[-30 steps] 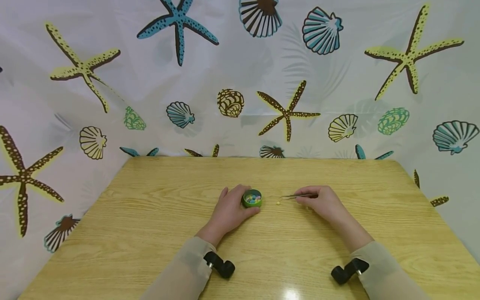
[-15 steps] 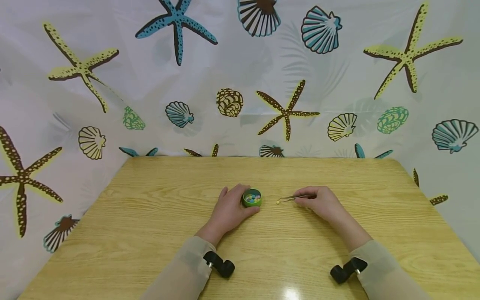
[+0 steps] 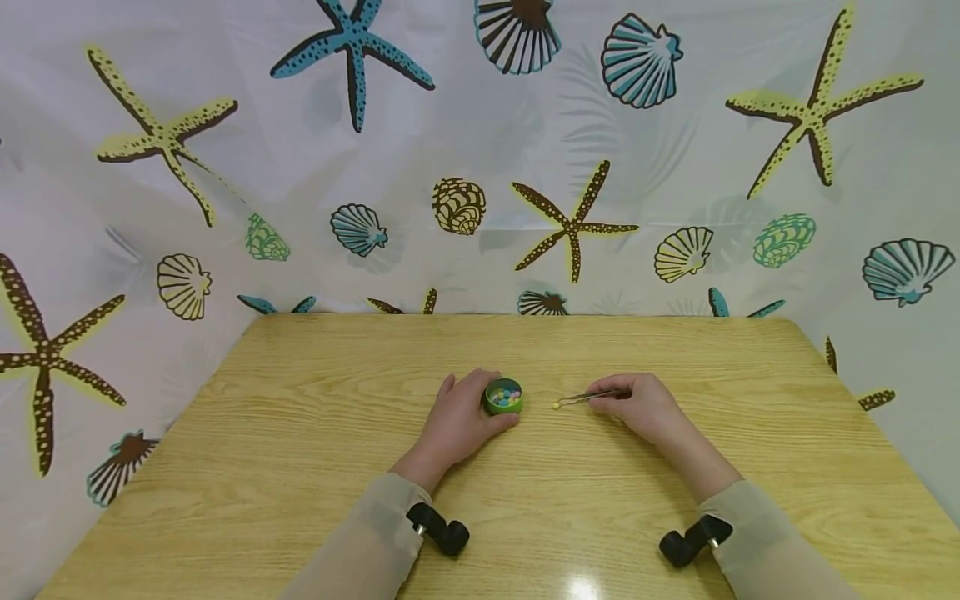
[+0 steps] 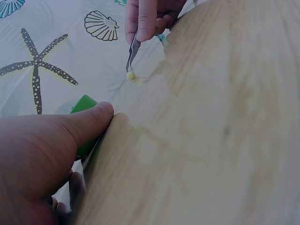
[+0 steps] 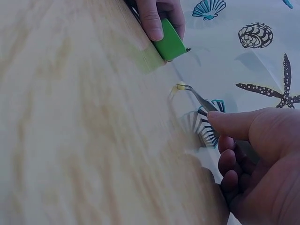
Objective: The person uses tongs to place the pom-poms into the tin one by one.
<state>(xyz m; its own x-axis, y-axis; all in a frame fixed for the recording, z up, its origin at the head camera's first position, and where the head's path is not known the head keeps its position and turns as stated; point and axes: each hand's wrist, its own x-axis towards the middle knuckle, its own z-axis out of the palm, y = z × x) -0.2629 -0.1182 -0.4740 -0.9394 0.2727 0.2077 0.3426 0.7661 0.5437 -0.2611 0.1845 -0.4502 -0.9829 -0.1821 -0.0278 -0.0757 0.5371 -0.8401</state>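
Observation:
My left hand [image 3: 459, 421] grips a small round green container [image 3: 504, 409] standing on the wooden table, fingers behind it and thumb in front. Inside it lie several small beads [image 3: 506, 397] in blue, pink, yellow and other colours. To the right of the container, my right hand [image 3: 643, 407] pinches thin metal tweezers [image 3: 582, 397] that point left. Their tips have a small yellow bead [image 4: 131, 76] between them, close over the tabletop. In the right wrist view, the curved tweezer tips hold this yellow bead [image 5: 181, 86], apart from the green container [image 5: 169, 44].
The wooden table [image 3: 337, 350] reaches back to a white cloth [image 3: 420, 150] printed with starfish and shells. A black camera mount sits on the left sleeve [image 3: 375, 525] and another on the right sleeve [image 3: 757, 533].
The tweezer tips, spread just above the yellow bead a second ago, have come down and closed on it. The left hand and green container have stayed in place.

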